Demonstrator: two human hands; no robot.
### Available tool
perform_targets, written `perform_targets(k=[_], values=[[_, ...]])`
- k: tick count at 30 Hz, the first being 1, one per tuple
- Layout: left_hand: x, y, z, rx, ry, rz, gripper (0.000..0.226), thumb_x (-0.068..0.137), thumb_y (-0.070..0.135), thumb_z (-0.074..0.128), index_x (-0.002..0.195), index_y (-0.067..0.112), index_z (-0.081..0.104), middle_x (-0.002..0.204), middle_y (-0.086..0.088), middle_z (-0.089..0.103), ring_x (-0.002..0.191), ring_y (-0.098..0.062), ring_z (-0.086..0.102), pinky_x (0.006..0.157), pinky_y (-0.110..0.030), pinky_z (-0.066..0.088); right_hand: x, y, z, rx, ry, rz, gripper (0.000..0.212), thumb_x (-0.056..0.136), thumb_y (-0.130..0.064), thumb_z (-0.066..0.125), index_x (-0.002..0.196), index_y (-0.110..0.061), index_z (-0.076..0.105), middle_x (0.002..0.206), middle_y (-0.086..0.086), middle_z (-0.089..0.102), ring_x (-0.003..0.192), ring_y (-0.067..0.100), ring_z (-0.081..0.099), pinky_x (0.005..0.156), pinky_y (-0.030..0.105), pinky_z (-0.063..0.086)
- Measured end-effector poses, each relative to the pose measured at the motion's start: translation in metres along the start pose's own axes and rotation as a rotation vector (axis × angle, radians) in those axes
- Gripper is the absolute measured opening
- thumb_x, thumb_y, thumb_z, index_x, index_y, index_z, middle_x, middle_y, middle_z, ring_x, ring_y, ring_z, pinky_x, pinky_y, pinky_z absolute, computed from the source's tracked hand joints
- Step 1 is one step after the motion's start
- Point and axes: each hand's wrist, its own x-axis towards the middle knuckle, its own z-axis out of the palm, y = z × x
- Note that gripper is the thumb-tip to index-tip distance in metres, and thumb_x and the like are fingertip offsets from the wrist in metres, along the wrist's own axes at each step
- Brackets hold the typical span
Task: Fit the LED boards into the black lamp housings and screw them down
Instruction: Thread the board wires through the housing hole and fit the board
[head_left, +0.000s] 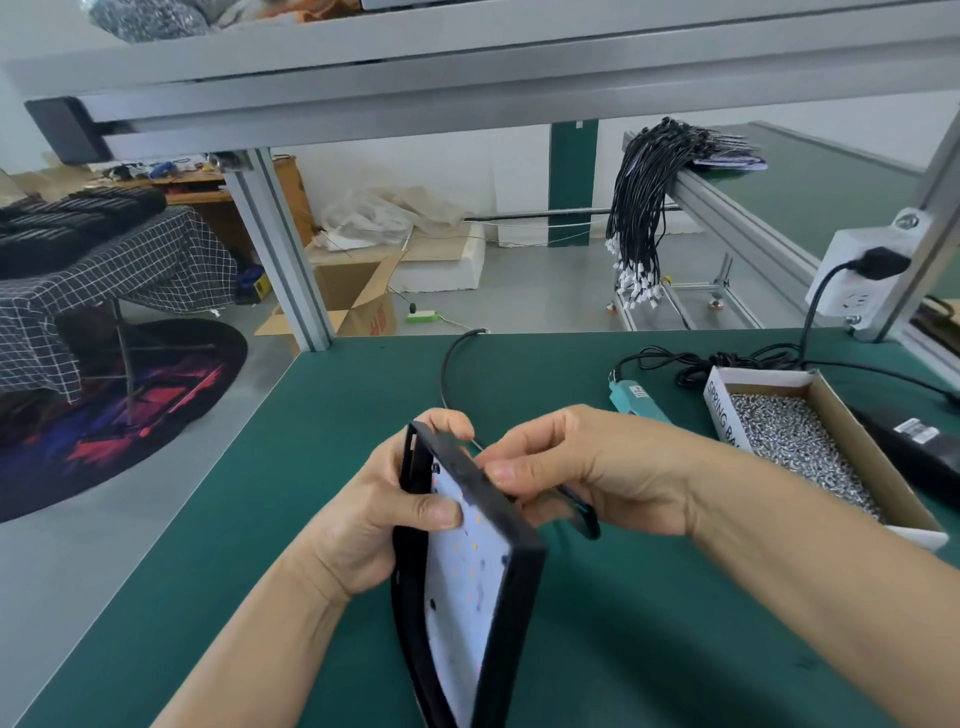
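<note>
The black lamp housing is held tilted above the near middle of the green bench, and its near end runs out of the bottom edge of the picture. The white LED board lies inside it; its small parts are too blurred to make out. The left hand grips the housing's left rim, thumb pressed on the board, its other fingers mostly hidden behind the far end. The right hand pinches the right rim; a thin dark piece under its palm cannot be identified. To the right, a cardboard box of screws is partly cut by the forearm; its white flap reads "SPRING", the following letters covered. A teal electric screwdriver lies beyond the right hand, its label unreadable. A bundle of black cables hangs far right.
</note>
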Motion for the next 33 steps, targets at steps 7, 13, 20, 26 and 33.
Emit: perform_targets(k=[7, 13, 20, 26, 33], values=[[0.007, -0.002, 0.018, 0.107, 0.210, 0.076, 0.056, 0.045, 0.000, 0.086, 0.093, 0.005, 0.058, 0.090, -0.016, 0.071, 0.075, -0.028, 0.068, 0.064, -0.033, 0.057, -0.003, 0.029, 0.008, 0.057, 0.230, -0.206, 0.045, 0.099, -0.043, 0.040, 0.106, -0.012, 0.072, 0.099, 0.009, 0.074, 0.084, 0.015, 0.068, 0.071, 0.017, 0.047], [0.012, -0.008, 0.029, 0.102, 0.377, -0.022, 0.045, 0.057, -0.009, 0.079, 0.101, -0.004, 0.069, 0.100, -0.025, 0.071, 0.080, -0.032, 0.071, 0.069, -0.039, 0.059, -0.008, 0.020, -0.024, -0.045, 0.312, -0.157, 0.054, 0.093, -0.062, 0.025, 0.117, -0.036, 0.066, 0.118, -0.017, 0.067, 0.115, 0.002, 0.058, 0.108, 0.026, 0.036], [0.027, -0.015, 0.034, 0.016, 0.567, -0.193, 0.045, 0.056, 0.008, 0.075, 0.100, -0.002, 0.071, 0.097, -0.021, 0.073, 0.079, -0.033, 0.073, 0.063, -0.042, 0.060, -0.022, 0.050, -0.026, -0.315, 0.548, -0.323, 0.018, 0.088, -0.023, 0.068, 0.105, -0.028, 0.067, 0.102, -0.017, 0.072, 0.097, 0.001, 0.066, 0.080, 0.016, 0.050], [0.036, -0.029, 0.026, 0.025, 0.689, -0.276, 0.011, 0.080, 0.015, 0.072, 0.085, 0.006, 0.075, 0.085, -0.011, 0.076, 0.066, -0.023, 0.073, 0.052, -0.028, 0.056, 0.001, 0.053, -0.040, -0.352, 0.505, -0.072, 0.017, 0.091, -0.011, 0.055, 0.102, -0.017, 0.067, 0.105, 0.003, 0.073, 0.096, 0.016, 0.069, 0.089, 0.032, 0.052], [0.048, -0.048, 0.013, 0.149, 0.869, -0.207, 0.009, 0.079, -0.001, 0.073, 0.081, 0.006, 0.068, 0.072, -0.007, 0.074, 0.063, -0.024, 0.070, 0.063, -0.035, 0.058, 0.002, 0.042, -0.060, -0.723, 0.678, -0.041, 0.031, 0.097, -0.048, 0.043, 0.094, -0.024, 0.063, 0.090, -0.008, 0.058, 0.086, 0.010, 0.054, 0.083, 0.026, 0.038]])
